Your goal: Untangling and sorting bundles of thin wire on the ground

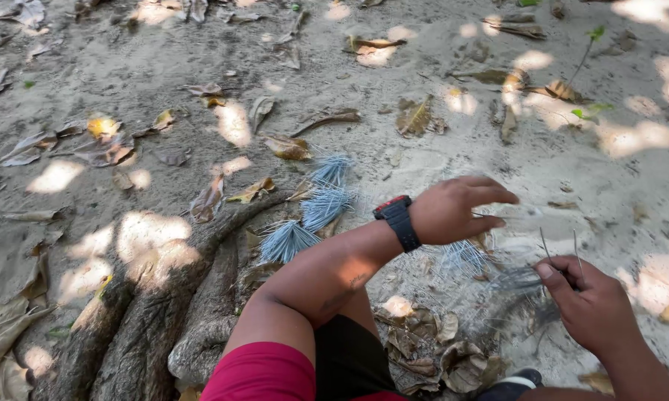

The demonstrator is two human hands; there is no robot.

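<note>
1. the left hand (453, 210) reaches across the body, fingers curled loosely over a thin clear strip (514, 215); motion blur hides whether it is truly gripped.
2. the right hand (590, 304) is pinched shut on a few thin wire-like strands (561, 249) that stand up from between thumb and fingers.
3. a black watch with a red edge (397, 220) sits on the left wrist.
4. between and below the hands lies a loose heap of fine grey strands (490, 278) on the sand, just beside dry curled leaves (431, 349).
5. to the left of the forearm, three pale blue bundles of thin sticks (316, 208) lie fanned out against a tree root (200, 297).
6. the root runs from the lower left toward the bundles, between them and the person's red-sleeved knee (267, 371).
7. the sandy ground (394, 67) beyond is scattered with dead leaves and sun patches.
</note>
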